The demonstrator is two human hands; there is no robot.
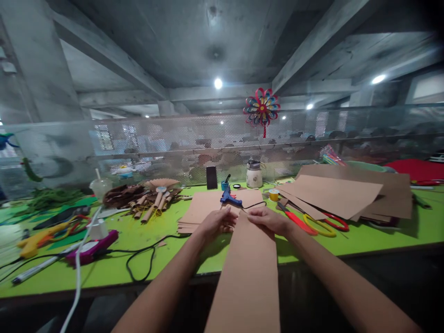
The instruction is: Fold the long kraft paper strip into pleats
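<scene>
One brown strip (250, 273), end in right grip (268, 219)

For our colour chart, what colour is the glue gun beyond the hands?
The glue gun is blue, in the head view.

- Your strip of plain brown kraft card (251, 273) is long, flat and straight-edged.
- You hold it near its far end, above the green table (111, 268); it slants toward you, running out of view.

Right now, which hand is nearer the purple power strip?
Left. The left hand is off to the right of the purple power strip; the right hand is farther right, at the far end of the brown sheet.
</scene>
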